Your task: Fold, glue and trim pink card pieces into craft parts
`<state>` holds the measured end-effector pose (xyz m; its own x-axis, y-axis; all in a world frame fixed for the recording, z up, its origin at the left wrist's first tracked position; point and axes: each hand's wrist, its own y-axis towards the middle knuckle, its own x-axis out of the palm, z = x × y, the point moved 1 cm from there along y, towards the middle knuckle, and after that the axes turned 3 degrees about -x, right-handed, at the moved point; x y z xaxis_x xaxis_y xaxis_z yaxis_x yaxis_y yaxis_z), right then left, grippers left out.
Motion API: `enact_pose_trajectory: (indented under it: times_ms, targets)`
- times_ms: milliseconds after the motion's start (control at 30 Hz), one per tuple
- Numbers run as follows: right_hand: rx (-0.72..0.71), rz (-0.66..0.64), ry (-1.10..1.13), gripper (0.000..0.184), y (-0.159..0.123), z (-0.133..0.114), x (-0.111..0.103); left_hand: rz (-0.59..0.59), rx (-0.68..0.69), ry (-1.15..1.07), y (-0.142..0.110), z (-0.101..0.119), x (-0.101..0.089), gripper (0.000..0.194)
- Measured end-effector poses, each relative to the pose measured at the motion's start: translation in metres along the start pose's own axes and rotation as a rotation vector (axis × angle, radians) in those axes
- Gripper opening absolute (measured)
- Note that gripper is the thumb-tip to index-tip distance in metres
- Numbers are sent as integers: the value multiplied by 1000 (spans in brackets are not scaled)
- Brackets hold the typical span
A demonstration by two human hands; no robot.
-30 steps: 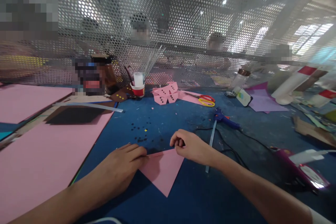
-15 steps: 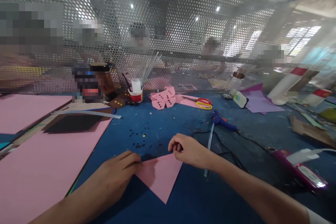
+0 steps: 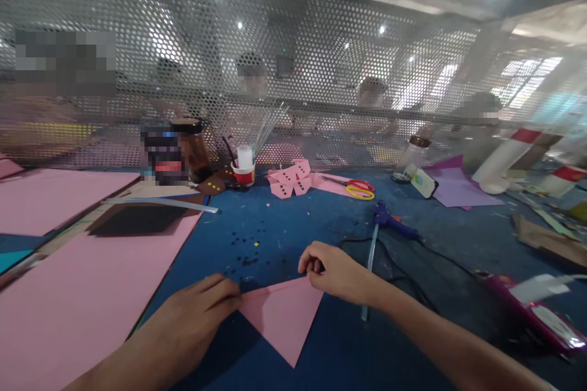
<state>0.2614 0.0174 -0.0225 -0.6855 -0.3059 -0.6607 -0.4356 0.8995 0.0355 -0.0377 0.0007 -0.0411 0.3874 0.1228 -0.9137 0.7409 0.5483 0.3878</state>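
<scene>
A folded pink paper triangle (image 3: 287, 314) lies on the blue table, one point toward me and its long edge away. My left hand (image 3: 204, 305) has its fingers closed on the left corner. At the right corner, my right hand (image 3: 332, 272) is curled with thumb and fingertips pinching the paper. Beyond the hands are small black paper bits (image 3: 245, 256) and a tiny yellow one. Farther back sits a pink paper piece with black dots (image 3: 290, 178), beside scissors (image 3: 360, 188) with red and yellow handles.
A blue glue gun (image 3: 394, 221) with a clear glue stick lies to the right, its cable running to a purple power strip (image 3: 534, 311). Large pink sheets (image 3: 87, 299) cover the left. A paper cup (image 3: 244, 173), a jar (image 3: 415, 156) and purple paper (image 3: 458, 183) stand along a perforated screen (image 3: 312, 43).
The view has tilted slightly, so everything sits a little lower and further right. Both hands keep hold of the triangle's corners, with the left hand shifted slightly outward along its corner.
</scene>
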Motion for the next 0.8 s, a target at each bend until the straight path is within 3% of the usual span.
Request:
enact_pose_trajectory:
  times_ms: [533, 800]
  targets:
    - [-19, -42, 32, 35, -2, 1, -5, 26, 34, 6, -1, -1, -5, 44]
    - [-37, -59, 29, 39, -2, 1, -7, 8, 19, 24, -6, -5, 3, 44]
